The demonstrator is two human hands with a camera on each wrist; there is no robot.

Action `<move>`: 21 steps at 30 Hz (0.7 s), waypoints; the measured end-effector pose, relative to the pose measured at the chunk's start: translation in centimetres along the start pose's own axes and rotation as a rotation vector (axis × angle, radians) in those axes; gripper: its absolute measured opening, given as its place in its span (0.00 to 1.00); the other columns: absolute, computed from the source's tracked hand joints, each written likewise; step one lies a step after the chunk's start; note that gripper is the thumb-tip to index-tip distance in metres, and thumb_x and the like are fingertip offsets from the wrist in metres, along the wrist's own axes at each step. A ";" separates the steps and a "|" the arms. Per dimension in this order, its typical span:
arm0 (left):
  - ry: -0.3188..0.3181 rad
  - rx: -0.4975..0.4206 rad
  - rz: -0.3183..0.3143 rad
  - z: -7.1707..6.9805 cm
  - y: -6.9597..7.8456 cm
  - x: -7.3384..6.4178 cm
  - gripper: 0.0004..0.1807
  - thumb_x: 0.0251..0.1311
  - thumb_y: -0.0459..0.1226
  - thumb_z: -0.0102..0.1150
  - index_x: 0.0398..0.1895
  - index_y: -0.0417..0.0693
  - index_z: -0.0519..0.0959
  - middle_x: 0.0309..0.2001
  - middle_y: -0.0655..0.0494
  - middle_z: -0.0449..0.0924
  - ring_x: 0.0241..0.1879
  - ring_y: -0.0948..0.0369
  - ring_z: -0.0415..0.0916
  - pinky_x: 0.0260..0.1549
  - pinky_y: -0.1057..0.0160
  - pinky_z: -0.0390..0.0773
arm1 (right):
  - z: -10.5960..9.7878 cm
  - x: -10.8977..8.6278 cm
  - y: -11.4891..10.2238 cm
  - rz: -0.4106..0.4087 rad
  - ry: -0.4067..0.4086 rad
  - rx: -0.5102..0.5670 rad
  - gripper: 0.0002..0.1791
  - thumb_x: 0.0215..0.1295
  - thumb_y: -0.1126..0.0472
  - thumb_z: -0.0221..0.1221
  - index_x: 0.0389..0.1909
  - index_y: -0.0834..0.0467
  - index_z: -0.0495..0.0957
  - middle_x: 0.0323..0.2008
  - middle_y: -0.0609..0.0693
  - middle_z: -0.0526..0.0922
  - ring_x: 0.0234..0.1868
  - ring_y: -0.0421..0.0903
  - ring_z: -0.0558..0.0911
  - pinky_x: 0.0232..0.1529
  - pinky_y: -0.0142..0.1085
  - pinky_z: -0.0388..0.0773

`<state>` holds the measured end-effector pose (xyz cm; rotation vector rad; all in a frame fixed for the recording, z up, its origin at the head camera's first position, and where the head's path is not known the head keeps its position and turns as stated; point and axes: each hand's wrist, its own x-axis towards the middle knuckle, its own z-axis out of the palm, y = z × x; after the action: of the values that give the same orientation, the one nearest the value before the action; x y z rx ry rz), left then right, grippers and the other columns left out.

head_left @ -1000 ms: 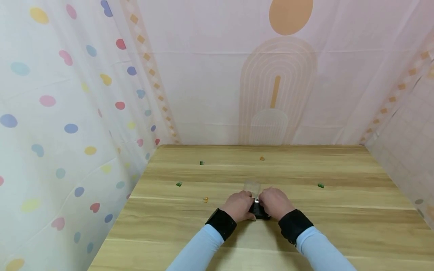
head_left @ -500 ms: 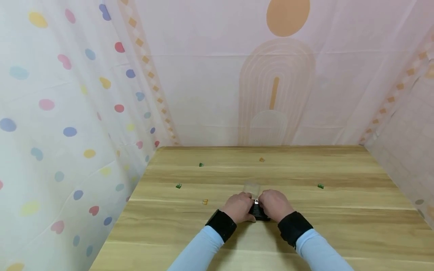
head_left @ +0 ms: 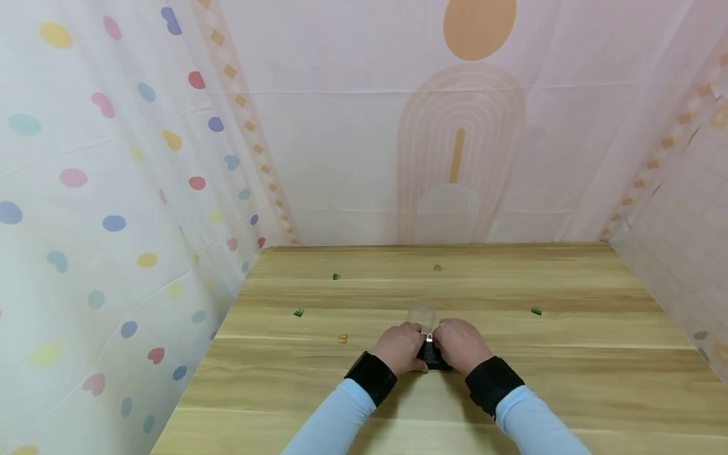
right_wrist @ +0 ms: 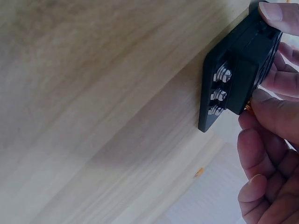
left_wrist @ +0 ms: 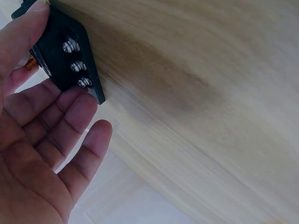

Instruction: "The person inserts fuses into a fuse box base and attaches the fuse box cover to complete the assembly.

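Observation:
A black fuse block (head_left: 436, 359) with a row of bare screw terminals stands on the table between both hands. Its clear cover (head_left: 421, 314) extends beyond the fingers on the far side. My left hand (head_left: 398, 349) grips the block by its edges, thumb on the near edge and fingers on the far one. Curled against the block's face, my right hand (head_left: 463, 344) pinches a small orange piece (right_wrist: 248, 108), which looks like a blade fuse and is mostly covered by thumb and finger. In the left wrist view, the orange piece (left_wrist: 32, 62) shows beside the block's face.
Small blade fuses lie scattered on the wooden table (head_left: 239, 404): green ones (head_left: 337, 276) (head_left: 298, 312) to the left, another green fuse (head_left: 536, 310) to the right, an orange fuse (head_left: 343, 339) near the left hand and another orange fuse (head_left: 438, 267) farther back. Patterned curtains (head_left: 352, 158) border the table.

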<state>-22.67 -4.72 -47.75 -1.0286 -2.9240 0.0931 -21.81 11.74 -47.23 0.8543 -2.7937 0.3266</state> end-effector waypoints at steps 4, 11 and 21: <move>-0.001 -0.016 0.002 0.0 0.0 0.0 0.25 0.43 0.56 0.78 0.38 0.51 0.85 0.37 0.59 0.78 0.38 0.62 0.77 0.35 0.65 0.77 | 0.1 0.1 0.0 -0.015 0.005 -0.015 0.14 0.54 0.72 0.67 0.15 0.57 0.77 0.18 0.47 0.73 0.22 0.43 0.74 0.26 0.37 0.74; -0.013 -0.039 0.005 -0.1 0.0 0.0 0.25 0.45 0.56 0.77 0.39 0.50 0.85 0.39 0.58 0.78 0.39 0.62 0.77 0.37 0.66 0.77 | -0.6 0.3 0.0 0.037 -0.059 0.050 0.12 0.56 0.71 0.68 0.17 0.58 0.80 0.19 0.47 0.77 0.22 0.43 0.75 0.28 0.39 0.76; -0.028 -0.037 0.007 -0.4 0.3 -0.3 0.25 0.45 0.56 0.76 0.41 0.51 0.85 0.40 0.60 0.78 0.41 0.62 0.77 0.38 0.66 0.77 | -0.8 0.0 -0.3 0.085 -0.092 0.085 0.10 0.56 0.70 0.68 0.19 0.57 0.83 0.21 0.46 0.78 0.24 0.42 0.76 0.30 0.39 0.77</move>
<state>-22.27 -4.66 -47.41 -1.0512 -2.9583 0.0536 -21.59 11.70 -46.42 0.7886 -2.9257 0.4332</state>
